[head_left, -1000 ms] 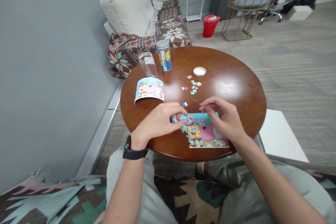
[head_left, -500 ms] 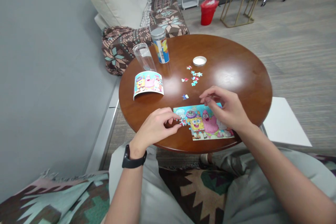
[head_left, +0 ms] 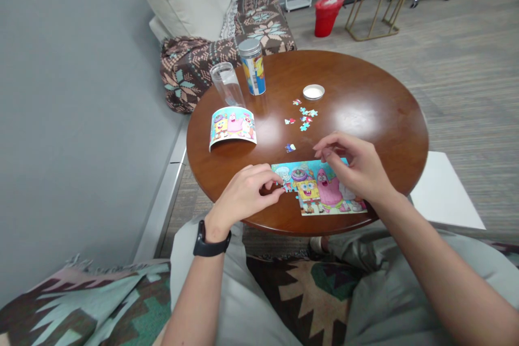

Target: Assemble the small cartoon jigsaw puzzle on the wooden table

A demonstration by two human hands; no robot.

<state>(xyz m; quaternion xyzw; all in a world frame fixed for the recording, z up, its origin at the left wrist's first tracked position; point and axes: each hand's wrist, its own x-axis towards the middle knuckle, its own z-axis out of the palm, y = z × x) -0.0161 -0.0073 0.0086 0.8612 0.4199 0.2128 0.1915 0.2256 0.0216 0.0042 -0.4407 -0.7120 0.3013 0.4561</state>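
Note:
A partly assembled cartoon jigsaw puzzle (head_left: pixel 329 190) lies near the table's front edge, its lower left corner unfilled. At its left side my left hand (head_left: pixel 253 190) pinches a small puzzle piece (head_left: pixel 287 187) between thumb and index finger, against the ragged edge. My right hand (head_left: pixel 352 165) hovers over the puzzle's upper right part, fingers loosely bent and apart, nothing visible in them; it hides some of the picture. A single loose piece (head_left: pixel 290 147) rests just above the puzzle. Farther back is a cluster of several loose pieces (head_left: pixel 305 119).
A curved picture card (head_left: pixel 233 125) stands at the left of the round wooden table (head_left: pixel 365 75). Behind it are a clear plastic cylinder (head_left: pixel 227 85), a printed canister with a silver lid (head_left: pixel 253 67) and a round lid (head_left: pixel 313 92). A white board (head_left: pixel 444 189) lies beyond the right edge.
The view has shifted slightly, so everything sits a little farther right. Both hands keep nearly the same place and pose relative to the puzzle.

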